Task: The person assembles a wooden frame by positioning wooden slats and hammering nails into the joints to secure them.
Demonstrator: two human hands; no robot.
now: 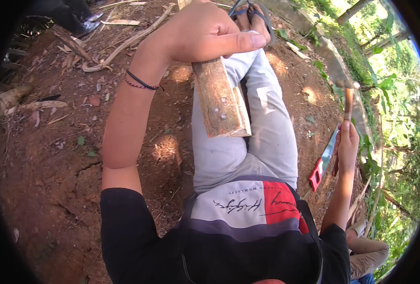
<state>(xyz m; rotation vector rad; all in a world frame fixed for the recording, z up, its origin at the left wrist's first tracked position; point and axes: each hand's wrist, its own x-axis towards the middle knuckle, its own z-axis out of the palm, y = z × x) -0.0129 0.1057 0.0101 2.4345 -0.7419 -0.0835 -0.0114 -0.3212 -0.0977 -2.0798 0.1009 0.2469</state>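
Observation:
My left hand [210, 35] is closed around a rough wooden board [213, 97], lifted above my lap. Several nail heads show near the board's lower end, and a narrower wood strip [243, 113] lies along its right side. Out to the right, my right hand [346, 142] grips a hammer [348, 102] by its handle, head upward and apart from the board. A handsaw [316, 174] with a red handle and bright blade is beside that hand, partly behind it. The far part of the board is hidden by my left hand.
My legs [271, 113] in light trousers stretch ahead over brown soil. Sticks [134, 40] and wood scraps litter the upper left, near a person's dark-clad leg [58, 14]. A stone edge [333, 57] and green plants border the right. Another person's bent leg [371, 255] is at lower right.

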